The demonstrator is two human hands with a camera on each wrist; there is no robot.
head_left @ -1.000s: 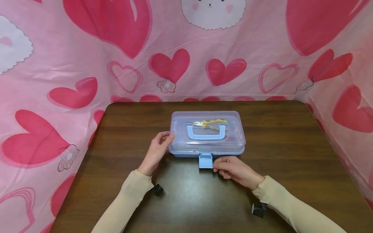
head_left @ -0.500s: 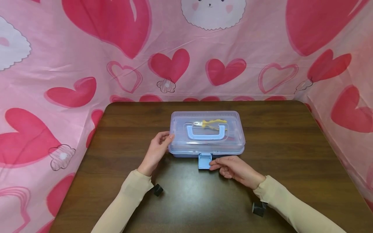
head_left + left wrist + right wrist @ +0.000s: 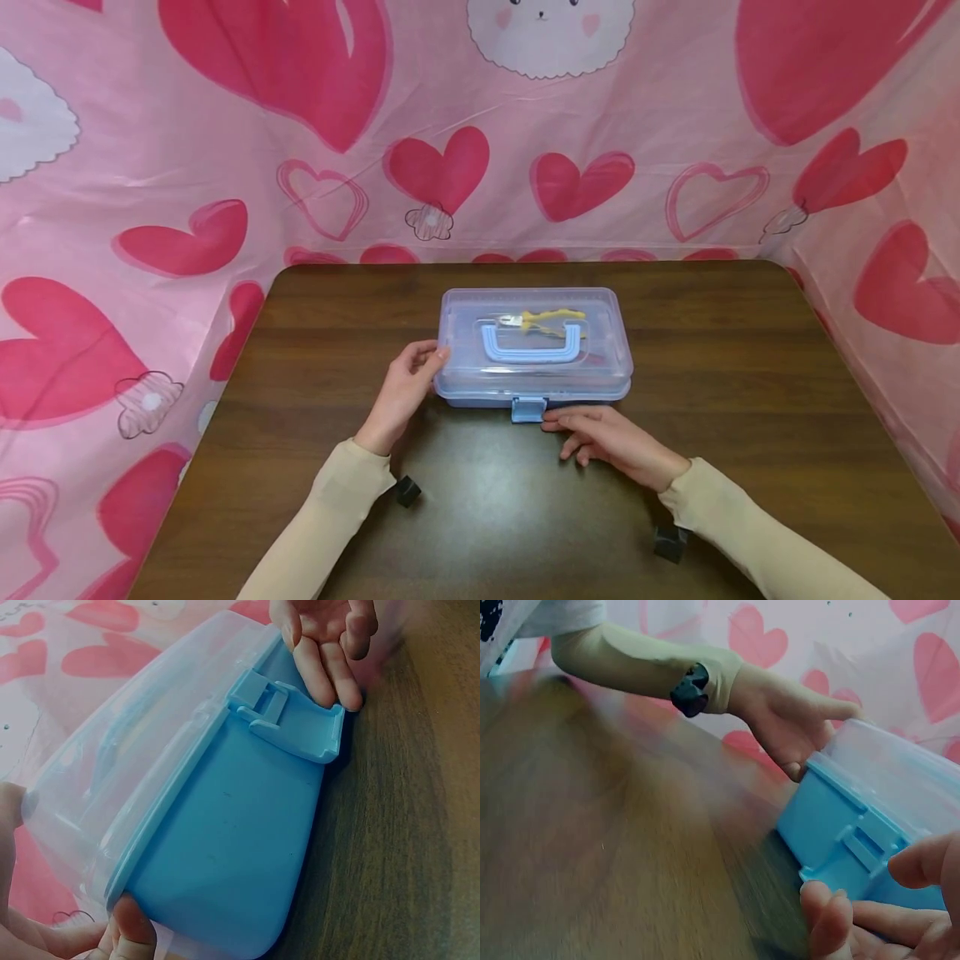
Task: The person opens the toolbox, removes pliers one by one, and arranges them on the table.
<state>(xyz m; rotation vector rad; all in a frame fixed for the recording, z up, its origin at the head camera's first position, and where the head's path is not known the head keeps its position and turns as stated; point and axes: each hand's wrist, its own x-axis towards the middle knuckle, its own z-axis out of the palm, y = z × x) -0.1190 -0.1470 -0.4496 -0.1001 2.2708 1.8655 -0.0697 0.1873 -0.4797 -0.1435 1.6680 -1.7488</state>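
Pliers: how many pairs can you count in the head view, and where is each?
1. The yellow-handled pliers show through the translucent lid of the blue toolbox, partly behind its carrying handle. Others may be hidden inside.

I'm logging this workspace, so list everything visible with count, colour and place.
Table: 1, dark brown, lower part of head view
Box: 1, blue with see-through lid, on the table
Handle: 1, pale blue, on the lid
Latch: 1, blue, box front
Pliers: 1, yellow-handled, inside, under the lid
Backdrop: 1, pink with red hearts, behind the table
Clothing: 1, white, corner of right wrist view
Sleeves: 2, cream, bottom of head view
Wrist devices: 2, black, near the sleeve ends
Left hand: 1, bare, gripping the box's left end
Right hand: 1, bare, at the latch
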